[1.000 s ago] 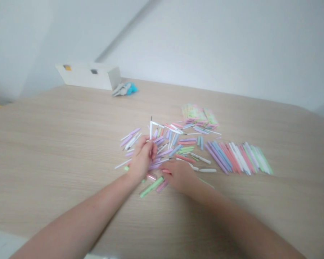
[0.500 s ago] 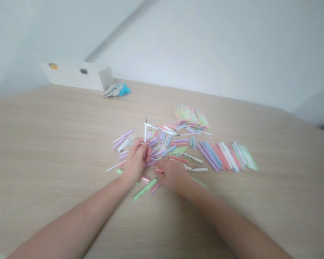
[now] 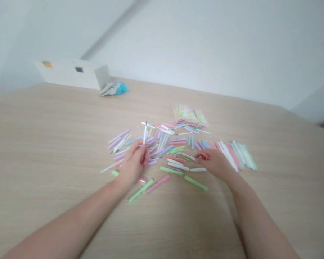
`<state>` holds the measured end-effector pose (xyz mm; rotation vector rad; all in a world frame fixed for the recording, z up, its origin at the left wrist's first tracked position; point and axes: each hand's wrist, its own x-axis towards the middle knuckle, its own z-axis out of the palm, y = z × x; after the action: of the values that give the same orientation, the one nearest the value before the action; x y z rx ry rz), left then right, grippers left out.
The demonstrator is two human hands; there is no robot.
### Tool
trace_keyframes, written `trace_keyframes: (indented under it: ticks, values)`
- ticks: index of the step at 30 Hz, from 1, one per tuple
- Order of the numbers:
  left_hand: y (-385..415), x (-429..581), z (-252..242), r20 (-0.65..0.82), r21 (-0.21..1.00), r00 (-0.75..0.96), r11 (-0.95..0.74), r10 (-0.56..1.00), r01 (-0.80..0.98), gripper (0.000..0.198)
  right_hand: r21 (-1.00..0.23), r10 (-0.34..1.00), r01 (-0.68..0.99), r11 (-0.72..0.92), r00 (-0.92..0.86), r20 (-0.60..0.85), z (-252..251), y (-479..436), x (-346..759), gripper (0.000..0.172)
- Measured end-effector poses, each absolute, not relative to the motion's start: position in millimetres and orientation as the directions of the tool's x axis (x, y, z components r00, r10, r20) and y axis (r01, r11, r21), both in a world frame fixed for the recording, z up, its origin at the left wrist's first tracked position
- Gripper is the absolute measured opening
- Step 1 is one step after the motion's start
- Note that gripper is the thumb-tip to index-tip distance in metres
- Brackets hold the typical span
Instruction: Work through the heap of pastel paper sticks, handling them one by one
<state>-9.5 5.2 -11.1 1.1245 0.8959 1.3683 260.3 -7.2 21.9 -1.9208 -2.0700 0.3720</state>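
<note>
over the loose heap of pastel plastic sticks (image 3: 162,147), my left hand (image 3: 133,162) pinches a white stick (image 3: 145,133) upright; at the heap's right edge, my right hand (image 3: 214,162) curls nearly shut on a small pink piece (image 3: 204,155), just beside the lined-up row of sticks (image 3: 239,154).

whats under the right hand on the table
The right hand lies over the left part of a row of pastel plastic sticks. Sticks' far ends show past the fingers, but whatever lies beneath the palm is covered and can't be seen.
</note>
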Motion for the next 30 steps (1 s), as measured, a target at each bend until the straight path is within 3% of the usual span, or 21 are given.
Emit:
trace_keyframes:
  ticks: [7, 16, 21, 25, 27, 30]
  values:
    - [3.4, -8.9, -15.0, 0.100, 0.960, 0.078, -0.076, 0.992, -0.268, 0.009, -0.316, 0.980, 0.938, 0.144, -0.180, -0.088, 9.9, -6.9, 267.3, 0.017]
    - [1.8, -8.7, -17.6, 0.091, 0.975, 0.142, -0.059, 0.986, -0.213, 0.013, -0.160, 0.973, 0.965, 0.209, -0.221, -0.062, 2.7, -3.7, 262.3, 0.018]
    - [-6.7, -6.3, -10.5, 0.044, 0.998, 0.234, -0.030, 0.971, -0.062, 0.017, -0.089, 0.982, 0.979, 0.186, -0.187, -0.001, 3.8, -8.1, 254.9, 0.023]
    - [-14.1, -4.0, -10.2, 0.002, 1.000, 0.386, -0.005, 0.922, 0.009, 0.024, -0.245, 0.988, 0.958, 0.149, -0.133, 0.079, 9.2, -11.5, 250.3, 0.019]
    - [-15.9, -3.6, -12.1, 0.035, 0.997, 0.449, -0.060, 0.893, 0.043, 0.027, -0.435, 0.988, 0.889, 0.145, -0.107, 0.111, 11.5, -13.6, 246.4, 0.015]
    - [-17.2, -3.7, -13.3, 0.052, 0.984, 0.514, -0.132, 0.856, 0.120, 0.029, -0.775, 0.992, 0.620, 0.122, -0.059, 0.109, 14.5, -19.1, 236.7, 0.025]
